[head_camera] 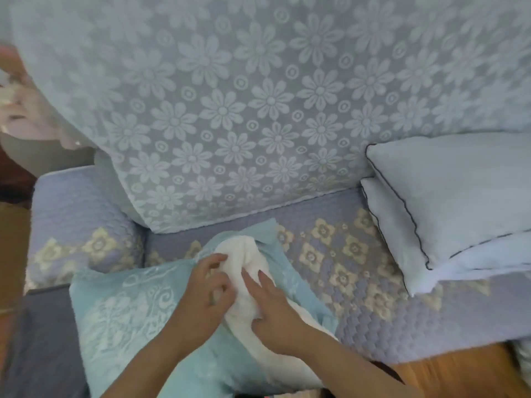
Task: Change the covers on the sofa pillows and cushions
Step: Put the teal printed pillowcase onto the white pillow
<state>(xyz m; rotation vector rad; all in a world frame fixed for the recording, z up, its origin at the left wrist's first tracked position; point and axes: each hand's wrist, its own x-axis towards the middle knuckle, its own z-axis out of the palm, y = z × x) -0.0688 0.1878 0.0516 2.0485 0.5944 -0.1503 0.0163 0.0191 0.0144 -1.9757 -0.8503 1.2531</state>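
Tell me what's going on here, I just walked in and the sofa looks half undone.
A person is working a white pillow insert at the open end of a turquoise cover lying on the sofa seat. The left hand pinches the insert; the right hand presses on it with straight fingers. The insert still shows. Two pale blue pillows are stacked to the right.

left hand: fingers curled, seemingly pinching | right hand: fingers straight, pressing

hands: 2 | stacked pillows: 2 | teal cover: 1
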